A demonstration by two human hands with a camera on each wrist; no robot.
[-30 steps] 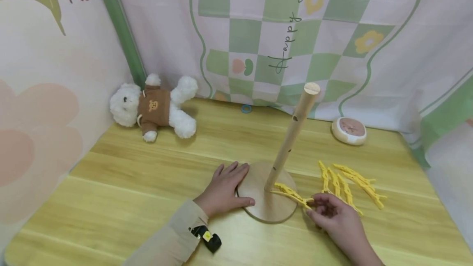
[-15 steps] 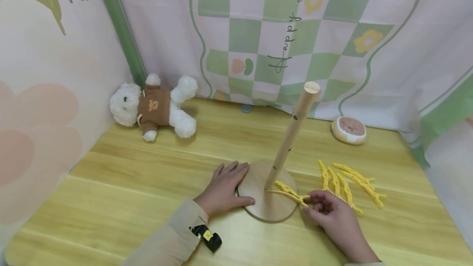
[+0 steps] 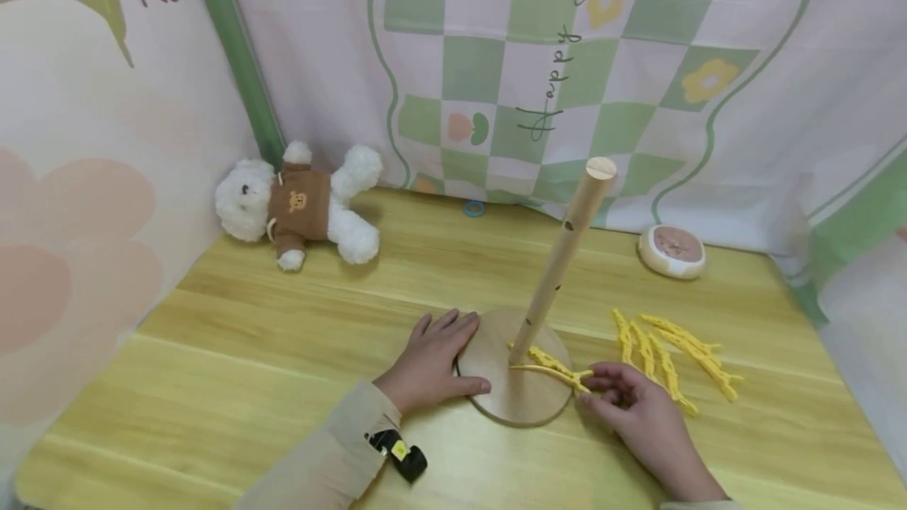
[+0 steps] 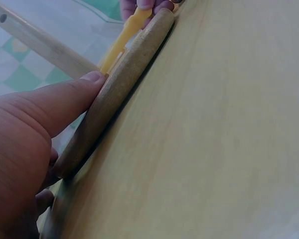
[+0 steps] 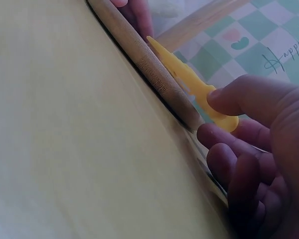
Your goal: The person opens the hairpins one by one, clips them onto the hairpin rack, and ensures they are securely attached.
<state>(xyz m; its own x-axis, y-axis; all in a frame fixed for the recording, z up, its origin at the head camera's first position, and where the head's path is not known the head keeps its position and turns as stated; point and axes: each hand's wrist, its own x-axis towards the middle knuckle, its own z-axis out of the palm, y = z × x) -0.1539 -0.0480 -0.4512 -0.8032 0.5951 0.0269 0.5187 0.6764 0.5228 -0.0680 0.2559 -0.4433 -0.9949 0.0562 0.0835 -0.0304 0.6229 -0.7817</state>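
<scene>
A wooden post (image 3: 563,258) with several dark holes stands on a round wooden base (image 3: 492,408). My left hand (image 3: 432,364) rests on the base's left side, its fingers spread and thumb near the front rim. At the right, my right hand (image 3: 638,415) pinches a yellow forked plastic piece (image 3: 560,371) by its joined end. Its two long prongs reach over the base, one in front of the post's foot and one behind. In the right wrist view thumb and finger hold this yellow piece (image 5: 192,84) just above the base's edge.
Several more yellow forked pieces (image 3: 666,368) lie on the table (image 3: 234,384) behind my right hand. A white plush toy in a brown top (image 3: 301,207) lies at back left. Near the curtain are a blue ring (image 3: 474,208) and a small white-and-pink device (image 3: 673,250).
My right hand has slid the yellow forked piece slightly leftward, so its prongs now pass either side of the post's foot. The left hand stays in place on the base.
</scene>
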